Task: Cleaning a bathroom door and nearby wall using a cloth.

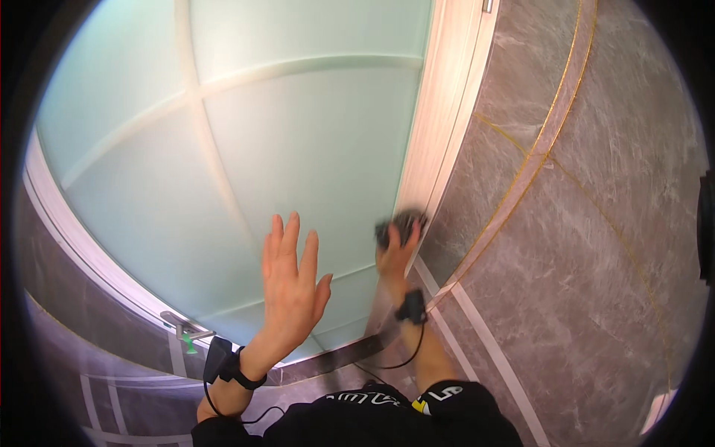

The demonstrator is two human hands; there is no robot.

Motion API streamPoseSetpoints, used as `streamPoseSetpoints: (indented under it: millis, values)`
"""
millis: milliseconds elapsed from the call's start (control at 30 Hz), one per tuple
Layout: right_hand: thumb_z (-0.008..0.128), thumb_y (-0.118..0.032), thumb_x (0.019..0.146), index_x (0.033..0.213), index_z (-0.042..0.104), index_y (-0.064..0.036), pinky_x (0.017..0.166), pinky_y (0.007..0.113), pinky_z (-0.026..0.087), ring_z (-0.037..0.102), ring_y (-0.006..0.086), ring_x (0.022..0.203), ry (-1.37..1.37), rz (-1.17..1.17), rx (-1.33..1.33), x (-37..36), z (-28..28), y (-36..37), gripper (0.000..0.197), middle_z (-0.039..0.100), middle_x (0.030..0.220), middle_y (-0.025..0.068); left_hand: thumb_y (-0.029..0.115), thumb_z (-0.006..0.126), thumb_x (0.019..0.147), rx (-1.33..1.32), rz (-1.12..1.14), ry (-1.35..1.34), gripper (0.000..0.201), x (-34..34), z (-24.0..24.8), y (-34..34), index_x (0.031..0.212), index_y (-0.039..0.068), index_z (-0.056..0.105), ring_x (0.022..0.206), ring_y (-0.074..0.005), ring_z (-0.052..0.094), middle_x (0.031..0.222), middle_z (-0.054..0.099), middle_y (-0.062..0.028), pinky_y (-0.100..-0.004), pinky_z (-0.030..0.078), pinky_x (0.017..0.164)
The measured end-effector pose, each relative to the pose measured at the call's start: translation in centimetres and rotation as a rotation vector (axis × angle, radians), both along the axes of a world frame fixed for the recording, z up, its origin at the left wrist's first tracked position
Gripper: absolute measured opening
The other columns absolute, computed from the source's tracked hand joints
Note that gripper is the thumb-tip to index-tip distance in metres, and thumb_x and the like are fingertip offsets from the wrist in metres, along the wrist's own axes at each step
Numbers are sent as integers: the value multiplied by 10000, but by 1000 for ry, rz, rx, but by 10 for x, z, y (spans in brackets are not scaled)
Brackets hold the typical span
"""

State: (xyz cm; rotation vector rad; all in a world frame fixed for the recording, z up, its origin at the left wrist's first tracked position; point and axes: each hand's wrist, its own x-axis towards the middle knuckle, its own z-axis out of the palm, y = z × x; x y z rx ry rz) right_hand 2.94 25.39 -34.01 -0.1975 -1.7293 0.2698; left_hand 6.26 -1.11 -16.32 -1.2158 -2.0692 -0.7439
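My right hand (394, 258) grips a dark grey, bunched cloth (410, 219), blurred by motion, at the right edge of a frosted glass door (305, 156). The cloth lies over the pale wood-grain door frame (441, 104) and the border of the pane. My left hand (287, 294) is raised in front of the lower glass, fingers stretched upward and thumb apart, with nothing in it. Whether its fingers touch the pane I cannot tell. A black strapped device sits on each of my wrists, with a cable running from it.
A metal door handle (186, 328) with a small green thing on it sticks out at the lower left. Grey marbled wall panels (596, 246) with gold lines stand to the right. Dark flooring (134, 387) with pale stripes shows below.
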Motion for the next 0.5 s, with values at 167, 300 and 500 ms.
streamPoseSetpoints:
  millis: [167,300,500]
  values:
    - [629,75,717,1216,600,-97,1076,440,357,365,467,1299,-466,127,-474,60,-106,-30,529,321,1433,282,10,725,682,-44,-27,8,692,5,5,0,1308,-56,436,1354,-527,241,1467,264,-300,-595,265,1071]
    - [561,122,737,1260,545,-72,1097,456,316,345,451,1321,-262,154,-328,48,-25,-35,558,261,1473,257,45,729,688,-63,-47,16,644,8,3,-7,1261,-89,469,1349,-530,244,1433,286,-330,-608,261,1065]
    - [596,94,734,1245,548,-76,1050,493,350,403,464,1261,235,11,140,2,239,-10,540,360,1398,298,18,713,712,-63,-37,-22,662,8,13,-11,1298,-75,421,1361,-525,216,1454,263,-301,-606,243,1081]
